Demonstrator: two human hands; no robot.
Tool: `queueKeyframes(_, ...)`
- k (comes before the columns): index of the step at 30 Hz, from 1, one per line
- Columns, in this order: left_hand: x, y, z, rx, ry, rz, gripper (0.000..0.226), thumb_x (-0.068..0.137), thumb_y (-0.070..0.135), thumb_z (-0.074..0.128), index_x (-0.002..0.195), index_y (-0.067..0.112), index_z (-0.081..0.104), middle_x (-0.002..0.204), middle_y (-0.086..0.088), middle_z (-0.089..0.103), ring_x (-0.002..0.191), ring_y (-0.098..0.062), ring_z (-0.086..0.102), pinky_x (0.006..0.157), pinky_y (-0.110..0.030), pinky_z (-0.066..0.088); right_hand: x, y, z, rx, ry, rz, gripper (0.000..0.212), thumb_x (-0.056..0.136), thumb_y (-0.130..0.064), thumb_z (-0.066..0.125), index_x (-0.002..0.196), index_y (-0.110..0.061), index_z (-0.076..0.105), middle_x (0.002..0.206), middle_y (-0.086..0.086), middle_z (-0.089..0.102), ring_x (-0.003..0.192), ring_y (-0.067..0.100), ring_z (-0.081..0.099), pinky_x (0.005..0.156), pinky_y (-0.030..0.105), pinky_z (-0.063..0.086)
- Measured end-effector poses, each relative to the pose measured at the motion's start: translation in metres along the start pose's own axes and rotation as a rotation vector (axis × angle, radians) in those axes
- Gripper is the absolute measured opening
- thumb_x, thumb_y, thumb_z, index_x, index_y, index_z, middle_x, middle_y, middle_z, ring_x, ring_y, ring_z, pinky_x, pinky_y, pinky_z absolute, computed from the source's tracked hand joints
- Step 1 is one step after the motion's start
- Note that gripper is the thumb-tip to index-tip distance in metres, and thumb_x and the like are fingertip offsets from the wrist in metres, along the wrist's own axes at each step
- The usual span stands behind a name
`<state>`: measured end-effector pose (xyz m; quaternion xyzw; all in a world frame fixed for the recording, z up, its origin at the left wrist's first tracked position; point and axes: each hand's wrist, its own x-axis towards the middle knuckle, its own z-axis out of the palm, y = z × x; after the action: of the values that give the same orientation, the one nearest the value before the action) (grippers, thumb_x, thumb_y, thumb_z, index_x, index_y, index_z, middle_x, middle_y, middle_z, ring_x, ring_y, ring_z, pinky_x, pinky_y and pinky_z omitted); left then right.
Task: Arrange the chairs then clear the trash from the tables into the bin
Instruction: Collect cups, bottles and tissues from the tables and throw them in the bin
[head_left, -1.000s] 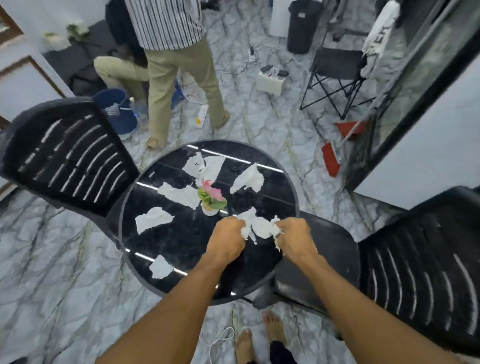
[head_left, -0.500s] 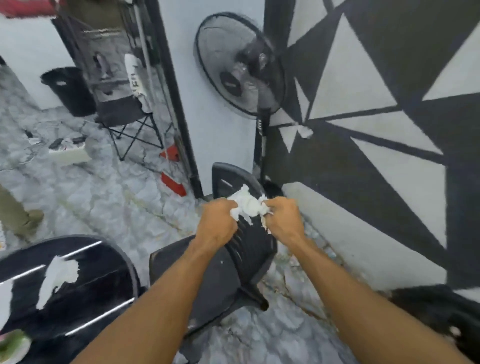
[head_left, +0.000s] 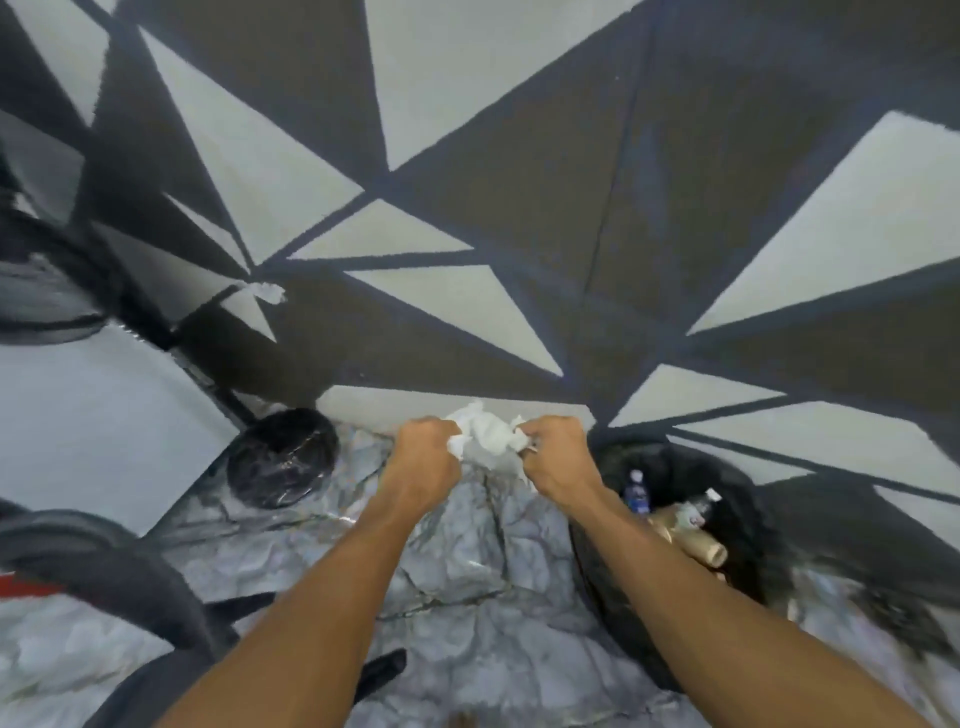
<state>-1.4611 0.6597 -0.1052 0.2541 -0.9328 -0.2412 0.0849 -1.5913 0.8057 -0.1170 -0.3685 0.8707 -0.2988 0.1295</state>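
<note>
left hand (head_left: 423, 457) + right hand (head_left: 558, 457) — grip crumpled paper (head_left: 485, 434) | bin (head_left: 748, 525) — right

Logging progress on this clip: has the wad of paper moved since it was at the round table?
Yes. The wad of paper, held between left hand and right hand, has left the table and is now near the bin, just left of it.

Head-worn view, down past wall (head_left: 519, 156)

I see a grey marble-patterned floor (head_left: 457, 582) with dark veins. On it stand a round black fan base (head_left: 283, 457) at left, near the wall, and a black bin (head_left: 737, 499) at right holding bottles. A blurred black chair (head_left: 130, 587) stands at lower left.
</note>
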Motion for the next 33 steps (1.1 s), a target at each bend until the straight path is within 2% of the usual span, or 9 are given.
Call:
queueKeyframes(3, 0.038, 0.041, 0.039, 0.006, -0.103, 0.146, 0.008, 0.071, 0.008, 0.057, 0.063, 0.010, 0.058, 0.074, -0.016, 0.065, 0.070, -0.037, 0.060, 0.059, -0.030, 0.034, -0.016, 0.047, -0.032, 0.000, 0.099, 0.170, 0.014, 0.070, 0.001, 0.058, 0.061, -0.010, 0.062, 0.063, 0.011, 0.063, 0.063, 0.029, 0.058, 0.058, 0.034, 0.046)
queueKeyframes(9, 0.066, 0.130, 0.116, -0.008, -0.313, 0.341, 0.012, 0.073, -0.003, 0.059, 0.073, 0.005, 0.068, 0.078, -0.014, 0.067, 0.076, -0.033, 0.064, 0.061, -0.026, 0.034, -0.074, 0.135, -0.077, 0.019, 0.198, 0.517, 0.015, 0.069, 0.005, 0.056, 0.065, -0.005, 0.066, 0.063, 0.011, 0.066, 0.060, 0.022, 0.058, 0.056, 0.025, 0.038)
queueKeyframes(12, 0.074, 0.165, 0.150, 0.022, -0.421, 0.378, 0.011, 0.075, -0.002, 0.056, 0.072, 0.007, 0.063, 0.079, -0.014, 0.065, 0.080, -0.034, 0.063, 0.064, -0.028, 0.036, -0.092, 0.174, -0.090, 0.033, 0.232, 0.668, 0.016, 0.074, 0.001, 0.058, 0.074, -0.006, 0.072, 0.072, 0.010, 0.069, 0.070, 0.024, 0.064, 0.062, 0.030, 0.050)
queueKeyframes(15, 0.078, 0.192, 0.187, 0.026, -0.504, 0.364, 0.008, 0.076, 0.003, 0.059, 0.074, 0.009, 0.065, 0.083, -0.013, 0.067, 0.081, -0.034, 0.063, 0.064, -0.031, 0.042, -0.105, 0.209, -0.097, 0.072, 0.242, 0.786, 0.018, 0.077, -0.004, 0.061, 0.086, -0.009, 0.076, 0.085, 0.008, 0.073, 0.082, 0.026, 0.067, 0.067, 0.025, 0.047)
queueKeyframes(19, 0.082, 0.225, 0.234, 0.029, -0.596, 0.321, 0.009, 0.079, 0.008, 0.060, 0.077, 0.012, 0.068, 0.083, -0.009, 0.068, 0.079, -0.029, 0.065, 0.061, -0.030, 0.044, -0.114, 0.250, -0.108, 0.119, 0.229, 0.852, 0.022, 0.075, -0.003, 0.061, 0.088, -0.010, 0.076, 0.086, 0.008, 0.075, 0.082, 0.028, 0.067, 0.075, 0.035, 0.056)
queueKeyframes(22, 0.088, 0.247, 0.264, 0.022, -0.643, 0.289, 0.014, 0.079, 0.006, 0.055, 0.079, 0.010, 0.069, 0.088, -0.013, 0.069, 0.083, -0.032, 0.065, 0.064, -0.030, 0.045, -0.114, 0.282, -0.113, 0.137, 0.196, 0.926, 0.016, 0.074, -0.005, 0.061, 0.082, -0.008, 0.075, 0.082, 0.010, 0.073, 0.077, 0.027, 0.066, 0.071, 0.032, 0.055)
queueKeyframes(26, 0.102, 0.270, 0.299, 0.051, -0.693, 0.282, 0.012, 0.076, 0.007, 0.060, 0.084, 0.010, 0.069, 0.091, -0.015, 0.069, 0.085, -0.034, 0.066, 0.071, -0.036, 0.055, -0.106, 0.318, -0.115, 0.152, 0.150, 0.953, 0.025, 0.074, -0.004, 0.060, 0.094, -0.007, 0.075, 0.095, 0.013, 0.072, 0.093, 0.031, 0.066, 0.083, 0.032, 0.054)
queueKeyframes(31, 0.125, 0.289, 0.326, 0.169, -0.707, 0.324, 0.037, 0.080, 0.008, 0.062, 0.116, 0.015, 0.065, 0.111, -0.015, 0.063, 0.100, -0.037, 0.062, 0.082, -0.042, 0.054, -0.083, 0.346, -0.126, 0.148, 0.112, 0.938, 0.034, 0.080, -0.003, 0.062, 0.112, -0.009, 0.071, 0.110, 0.014, 0.071, 0.104, 0.033, 0.064, 0.091, 0.036, 0.052)
queueKeyframes(33, 0.135, 0.295, 0.335, 0.194, -0.677, 0.370, 0.039, 0.079, 0.009, 0.062, 0.117, 0.017, 0.062, 0.111, -0.013, 0.062, 0.100, -0.036, 0.062, 0.081, -0.043, 0.054, -0.072, 0.358, -0.130, 0.147, 0.111, 0.925, 0.035, 0.081, -0.003, 0.061, 0.114, -0.007, 0.070, 0.112, 0.015, 0.070, 0.105, 0.033, 0.064, 0.092, 0.037, 0.052)
